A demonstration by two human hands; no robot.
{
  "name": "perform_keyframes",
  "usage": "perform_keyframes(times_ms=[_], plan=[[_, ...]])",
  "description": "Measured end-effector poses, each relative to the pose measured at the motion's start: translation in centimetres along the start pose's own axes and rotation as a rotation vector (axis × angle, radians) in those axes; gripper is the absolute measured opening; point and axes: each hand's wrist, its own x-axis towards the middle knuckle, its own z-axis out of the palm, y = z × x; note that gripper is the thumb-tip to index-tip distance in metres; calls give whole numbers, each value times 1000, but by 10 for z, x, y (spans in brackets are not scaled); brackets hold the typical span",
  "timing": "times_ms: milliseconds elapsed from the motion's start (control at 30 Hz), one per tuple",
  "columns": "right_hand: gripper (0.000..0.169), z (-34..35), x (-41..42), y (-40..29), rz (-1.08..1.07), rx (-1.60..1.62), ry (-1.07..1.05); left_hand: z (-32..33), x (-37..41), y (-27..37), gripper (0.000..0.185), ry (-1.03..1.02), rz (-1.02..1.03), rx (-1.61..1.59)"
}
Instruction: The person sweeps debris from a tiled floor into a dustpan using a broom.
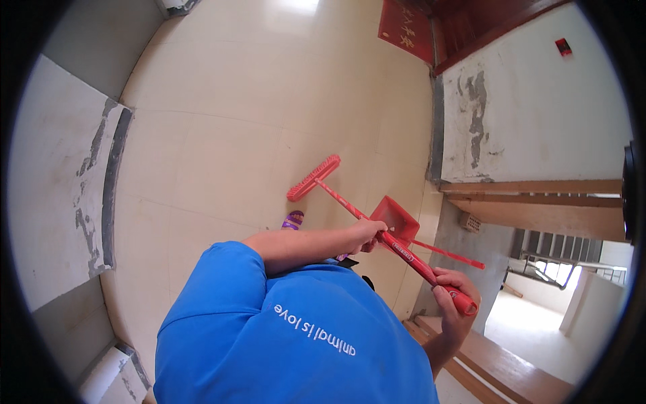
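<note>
A red broom reaches diagonally across the view, its bristled head [314, 178] at or just above the tiled floor; contact cannot be told. My left hand [366, 235] is closed around the middle of the red handle [411, 258]. Near the handle's top end, my right hand [454, 293] grips it with the thumb on the near side. Behind the handle, to the right of the broom head, is a red dustpan [396, 217] with small pale bits in it. Its thin red handle points right, and neither hand is seen holding it.
My foot in a purple sandal [293, 220] is just below the broom head. Walls with peeling paint [65, 177] stand left and right [535, 116]. A red mat [406, 33] with writing lies by a dark red door at the top right. A wooden-framed opening [535, 217] is at right.
</note>
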Motion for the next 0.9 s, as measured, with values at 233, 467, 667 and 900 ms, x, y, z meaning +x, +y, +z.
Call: perform_keyframes(times_ms=[233, 467, 667, 900], plan=[[16, 28, 36, 15, -9, 155, -119, -53, -2, 19, 22, 185, 234, -119], [21, 121, 86, 48, -38, 291, -374, -161, -21, 43, 21, 573, 441, -270], [26, 184, 97, 52, 55, 298, -496, -227, -37, 43, 19, 710, 502, -322], [27, 173, 89, 49, 36, 265, -534, -218, -33, 30, 20, 639, 431, -342]])
